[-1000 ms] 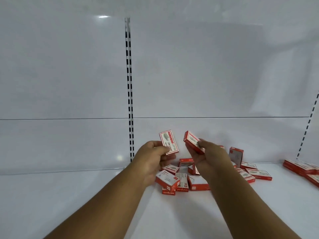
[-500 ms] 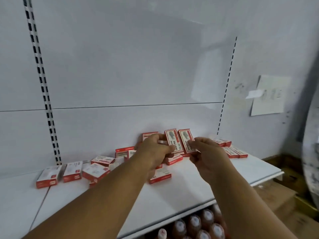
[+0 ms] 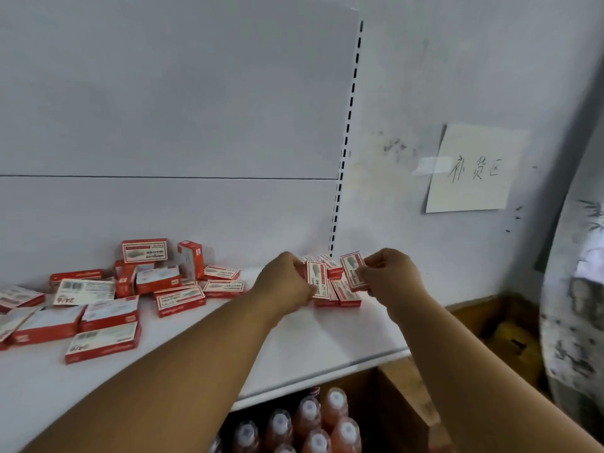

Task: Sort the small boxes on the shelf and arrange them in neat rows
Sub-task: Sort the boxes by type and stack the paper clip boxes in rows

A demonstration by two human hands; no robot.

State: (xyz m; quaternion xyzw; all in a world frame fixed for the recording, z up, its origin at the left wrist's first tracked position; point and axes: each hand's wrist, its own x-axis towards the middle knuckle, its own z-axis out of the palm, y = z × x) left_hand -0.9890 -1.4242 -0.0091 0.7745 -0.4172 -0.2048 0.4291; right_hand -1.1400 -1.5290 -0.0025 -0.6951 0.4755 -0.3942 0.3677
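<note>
My left hand (image 3: pixel 283 282) grips a small red and white box (image 3: pixel 317 278) upright, just over a short row of the same boxes (image 3: pixel 343 292) lying near the right end of the white shelf (image 3: pixel 327 338). A second small box (image 3: pixel 353 270) is pinched in my right hand (image 3: pixel 390 276), tilted, beside the first one. Both held boxes are close to the row. A loose heap of several more boxes (image 3: pixel 157 279) lies to the left on the shelf, some flat, two standing against the back panel.
Larger red and white boxes (image 3: pixel 103 342) lie at the shelf's left front. Below the shelf edge stand bottles with white caps (image 3: pixel 307 420). A paper note (image 3: pixel 474 168) is taped to the wall at right. Cardboard cartons (image 3: pixel 510 338) sit low right.
My view has swung right along the shelf. Both hands carried their boxes from the heap to the row at the shelf's right end and lowered them.
</note>
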